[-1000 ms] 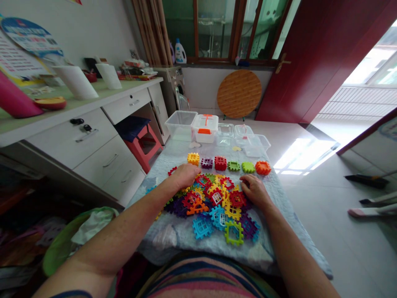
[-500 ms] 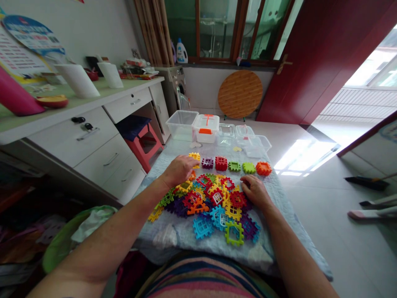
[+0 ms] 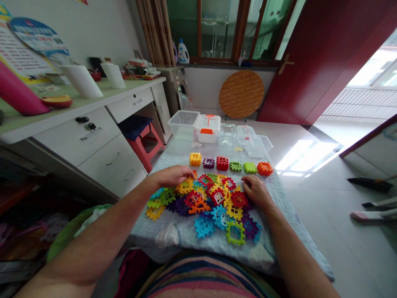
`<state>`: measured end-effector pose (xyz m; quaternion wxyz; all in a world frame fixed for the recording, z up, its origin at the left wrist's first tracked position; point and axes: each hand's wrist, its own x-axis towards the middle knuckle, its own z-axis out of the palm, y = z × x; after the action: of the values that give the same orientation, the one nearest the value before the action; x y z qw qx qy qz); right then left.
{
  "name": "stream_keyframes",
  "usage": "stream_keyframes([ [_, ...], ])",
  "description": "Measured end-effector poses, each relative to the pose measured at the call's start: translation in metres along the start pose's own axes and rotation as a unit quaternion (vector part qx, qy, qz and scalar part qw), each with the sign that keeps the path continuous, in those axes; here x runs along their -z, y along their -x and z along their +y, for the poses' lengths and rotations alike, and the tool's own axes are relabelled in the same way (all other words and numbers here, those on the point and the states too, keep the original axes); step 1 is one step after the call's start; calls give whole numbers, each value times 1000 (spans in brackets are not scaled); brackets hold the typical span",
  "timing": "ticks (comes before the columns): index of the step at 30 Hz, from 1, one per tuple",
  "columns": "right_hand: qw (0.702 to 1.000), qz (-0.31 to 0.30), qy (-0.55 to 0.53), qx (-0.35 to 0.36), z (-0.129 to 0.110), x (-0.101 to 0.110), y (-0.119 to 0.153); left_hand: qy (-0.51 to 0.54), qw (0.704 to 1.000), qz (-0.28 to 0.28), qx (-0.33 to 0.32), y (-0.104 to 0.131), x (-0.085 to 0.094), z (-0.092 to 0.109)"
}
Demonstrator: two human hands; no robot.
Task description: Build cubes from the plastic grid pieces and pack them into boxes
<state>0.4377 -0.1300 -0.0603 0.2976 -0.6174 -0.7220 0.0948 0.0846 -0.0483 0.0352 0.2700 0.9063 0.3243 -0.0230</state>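
Above the left part of a pile of plastic building blocks (image 3: 214, 196), my left hand (image 3: 175, 175) reaches with loosely bent fingers. Its fingertips are at a small orange block (image 3: 195, 174) and close to a yellow block (image 3: 185, 186); I see nothing gripped. My right hand (image 3: 257, 190) rests at the pile's right edge, fingers slightly curled and apart, beside a red block (image 3: 239, 199). Behind the pile runs a row with a yellow stack (image 3: 195, 159), a purple stack (image 3: 209, 163), a red stack (image 3: 222, 163), green blocks (image 3: 235, 166) and an orange stack (image 3: 265, 168).
At the table's far end stand a clear open bin (image 3: 183, 126), a lidded box with orange latches (image 3: 207, 129) and several smaller clear containers (image 3: 259, 145). A cabinet (image 3: 89, 140) and a red stool (image 3: 144, 142) are on the left.
My left hand has let go of the yellow stack in the row and drawn back toward me to the pile. My right hand stays in place.
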Motion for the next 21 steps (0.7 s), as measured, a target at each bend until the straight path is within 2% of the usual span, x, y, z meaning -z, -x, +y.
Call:
stream_keyframes([
  [8,1000,6,-2,2,-1,0,0,-46,999,-13,13,14,-5,4],
  [15,1000,5,-5,6,-1,0,0,-60,998,10,5,9,-17,5],
  [21,1000,10,0,6,0,-1,0,-49,998,29,-26,16,-6,8],
])
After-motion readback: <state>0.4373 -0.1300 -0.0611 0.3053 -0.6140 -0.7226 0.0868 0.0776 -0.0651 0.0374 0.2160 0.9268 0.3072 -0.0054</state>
